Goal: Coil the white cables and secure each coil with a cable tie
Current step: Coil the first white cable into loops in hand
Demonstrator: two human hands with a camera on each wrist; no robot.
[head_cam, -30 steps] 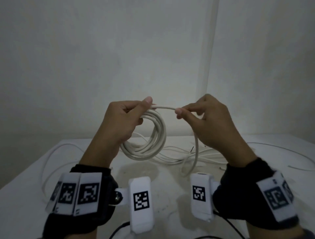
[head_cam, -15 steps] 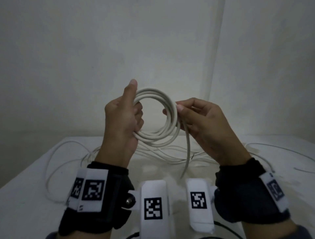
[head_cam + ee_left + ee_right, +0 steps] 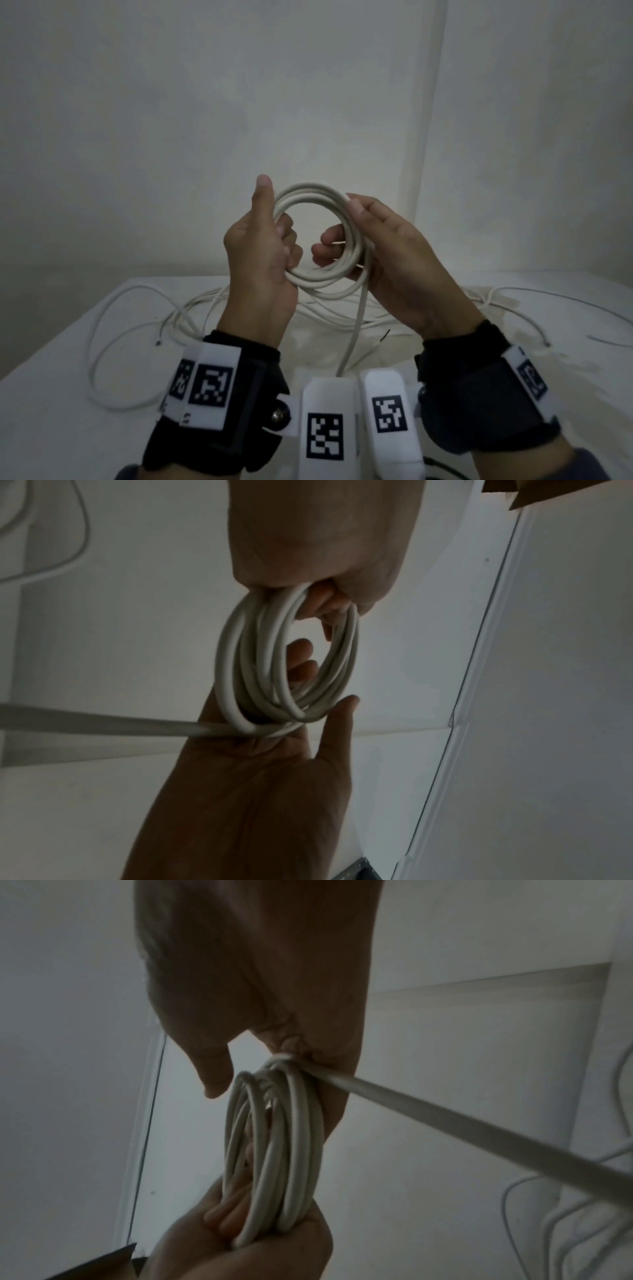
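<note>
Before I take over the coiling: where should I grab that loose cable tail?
Probably pinch the loose tail just below the coil, coming from the right: it hangs straight down there, free, beside the right hand, while the left hand grips the coil's far side.

Left hand point(image 3: 262, 253) and right hand point(image 3: 383, 260) raised facing each other, fingers point(image 3: 327, 236) curled, left thumb upright

Dim and flat throughout, greyish, no clear light source. Soft shadow under the loose cables point(image 3: 137, 329) on the table point(image 3: 51, 394). Grainy, slightly soft in the head view, edges bowed by the wide lens. Both wrist views darker, hands nearly silhouetted; trailing cable point(image 3: 479, 1134) smeared with motion blur.
</note>
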